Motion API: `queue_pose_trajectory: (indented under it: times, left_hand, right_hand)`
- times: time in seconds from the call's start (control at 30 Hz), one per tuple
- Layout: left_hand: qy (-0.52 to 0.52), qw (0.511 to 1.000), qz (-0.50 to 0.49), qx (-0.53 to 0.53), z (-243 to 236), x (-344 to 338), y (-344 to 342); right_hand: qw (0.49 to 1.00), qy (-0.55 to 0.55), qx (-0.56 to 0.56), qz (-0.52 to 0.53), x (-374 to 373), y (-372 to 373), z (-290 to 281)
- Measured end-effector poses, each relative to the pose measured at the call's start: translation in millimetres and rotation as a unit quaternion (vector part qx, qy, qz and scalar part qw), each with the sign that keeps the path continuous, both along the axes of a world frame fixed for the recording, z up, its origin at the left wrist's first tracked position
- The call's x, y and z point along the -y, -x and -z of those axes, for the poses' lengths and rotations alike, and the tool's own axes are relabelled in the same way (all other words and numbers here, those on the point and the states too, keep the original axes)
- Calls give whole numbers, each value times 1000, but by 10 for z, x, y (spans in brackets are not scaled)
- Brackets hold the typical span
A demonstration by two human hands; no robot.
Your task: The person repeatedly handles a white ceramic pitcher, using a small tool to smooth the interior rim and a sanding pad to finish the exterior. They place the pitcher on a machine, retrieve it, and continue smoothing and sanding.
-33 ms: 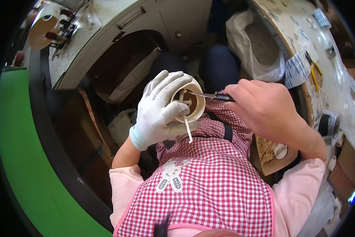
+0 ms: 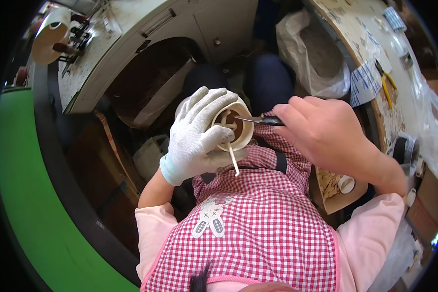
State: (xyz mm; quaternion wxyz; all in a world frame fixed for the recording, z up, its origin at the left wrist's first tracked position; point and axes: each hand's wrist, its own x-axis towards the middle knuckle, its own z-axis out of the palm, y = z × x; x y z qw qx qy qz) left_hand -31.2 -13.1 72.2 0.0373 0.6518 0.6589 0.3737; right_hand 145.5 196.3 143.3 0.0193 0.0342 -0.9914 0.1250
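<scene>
My left hand [image 2: 195, 141], in a pale grey knit glove, is closed around a cream cylindrical piece [image 2: 244, 132] with a brown interior, tilted toward me. A white branched piece [image 2: 227, 124] sits in its opening, and a thin white rod [image 2: 233, 160] sticks out below. My bare right hand [image 2: 318, 131] is closed on the black handle of a small knife [image 2: 272, 120]. Its blade reaches into the opening beside the branched piece. Both hands are above my red checked apron [image 2: 262, 209].
A cardboard box [image 2: 332, 205] with pale scraps is at my right, below a cluttered worktop [image 2: 389, 126] holding yellow-handled pliers [image 2: 386, 91]. A white plastic bag [image 2: 289, 58] lies ahead. A metal fixture with a cream cylinder [image 2: 51, 46] is at upper left, beside a green surface [image 2: 34, 194].
My right hand and the knife have shifted very slightly, the blade now at a slightly different spot in the opening. My left hand stays in place around the cylindrical piece.
</scene>
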Motion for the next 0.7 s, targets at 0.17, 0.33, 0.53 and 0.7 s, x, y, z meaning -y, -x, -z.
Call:
queue_pose_trajectory:
  times: [0.17,0.33,0.53,0.7]
  left_hand:
    - [30,998,44,-29,100,-134,-132]
    - [-16,1000,-7,-17,369,-456,-476]
    - [93,980,57,-163,592,-464,-1010]
    - [49,984,34,-165,819,-368,-1184]
  right_hand:
    - [991,-123,-40,-31,51,64,309]
    - [982,-47,131,125,57,120,649]
    - [887,222,358,188,-52,-240,600]
    - [736,372,507,253,-54,-628,685]
